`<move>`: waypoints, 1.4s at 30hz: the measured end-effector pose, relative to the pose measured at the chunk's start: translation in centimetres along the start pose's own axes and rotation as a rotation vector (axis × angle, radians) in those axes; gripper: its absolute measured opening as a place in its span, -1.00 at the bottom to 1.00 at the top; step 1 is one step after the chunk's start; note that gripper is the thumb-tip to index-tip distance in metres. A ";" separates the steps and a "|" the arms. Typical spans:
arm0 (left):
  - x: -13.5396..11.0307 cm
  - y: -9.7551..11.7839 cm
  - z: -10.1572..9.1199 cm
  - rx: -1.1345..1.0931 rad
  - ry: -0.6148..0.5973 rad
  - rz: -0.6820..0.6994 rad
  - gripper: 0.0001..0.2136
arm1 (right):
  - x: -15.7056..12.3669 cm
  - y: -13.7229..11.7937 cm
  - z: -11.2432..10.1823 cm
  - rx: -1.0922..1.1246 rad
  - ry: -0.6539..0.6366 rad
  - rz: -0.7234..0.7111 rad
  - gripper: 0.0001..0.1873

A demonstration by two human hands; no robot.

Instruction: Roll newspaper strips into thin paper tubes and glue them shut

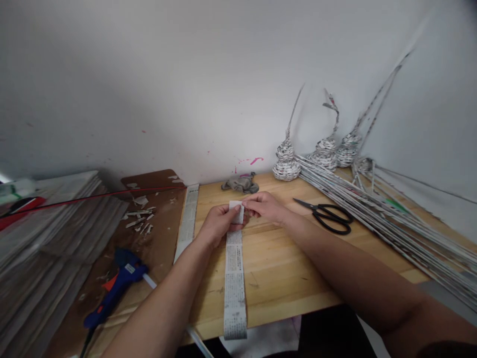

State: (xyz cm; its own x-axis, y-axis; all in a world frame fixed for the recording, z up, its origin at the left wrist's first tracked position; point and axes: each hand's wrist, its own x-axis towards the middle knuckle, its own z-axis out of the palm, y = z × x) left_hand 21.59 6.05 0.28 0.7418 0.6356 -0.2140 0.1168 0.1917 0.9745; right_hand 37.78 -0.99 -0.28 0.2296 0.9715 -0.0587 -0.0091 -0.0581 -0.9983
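Grip: L hand [218,223] and R hand [265,206] are both pinching the far end of the newspaper strip [234,278], fingers closed on the paper, thumbs on top, hands touching each other.
Strip pos: lying flat along the worktop [283,263], running from mid-worktop to the near edge, with its tail hanging over that edge.
Step (judged): looks like the far end is being folded or started into a roll; the end is lifting slightly off the wood betw. the fingertips. Can't tell fold vs roll.
Next move needs: edges staying square, even pressure from both thumbs, rest of the strip sliding freely w/o snagging at the near edge.
R side: black scissors [328,217] are lying shut near the R wrist; a bundle of paper tubes [391,219] is running along the right edge.
Far edge: woven paper figures [286,164] are standing by the wall; a grey lump [241,184] is sitting just beyond the hands.
L side: a 2nd strip [188,219] is lying at the worktop's left edge; a blue glue gun [115,286], paper scraps [139,219] and a newspaper stack [48,233] are sitting farther left.
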 end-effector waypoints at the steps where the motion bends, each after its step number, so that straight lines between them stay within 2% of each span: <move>1: 0.0 -0.1 0.0 0.002 0.003 0.001 -0.59 | 0.0 0.0 0.0 0.000 0.004 0.000 -0.66; 11: -0.3 0.1 0.2 0.022 -0.013 0.023 -0.63 | -0.2 -0.2 0.5 0.072 0.088 0.039 -0.78; 16: -0.3 0.2 0.4 0.009 0.011 0.028 -0.62 | -0.2 -0.1 0.6 0.080 0.082 0.016 -0.75; 26: -0.2 0.0 0.3 0.001 -0.015 0.033 -0.62 | -0.1 0.1 0.8 0.092 0.090 0.005 -0.69; 33: -0.1 -0.3 0.2 -0.014 -0.010 0.028 -0.63 | -0.2 0.1 0.6 0.019 0.100 -0.035 -0.65; 42: -0.2 0.2 0.4 -0.049 0.042 -0.004 -0.62 | 0.1 0.0 -0.1 0.075 0.115 -0.044 -0.54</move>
State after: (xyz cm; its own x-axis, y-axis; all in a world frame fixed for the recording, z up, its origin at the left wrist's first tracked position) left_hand 21.70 5.69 0.50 0.7126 0.6657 -0.2215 0.0864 0.2301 0.9693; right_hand 37.91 -0.95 -0.28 0.3418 0.9396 -0.0183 -0.0687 0.0056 -0.9976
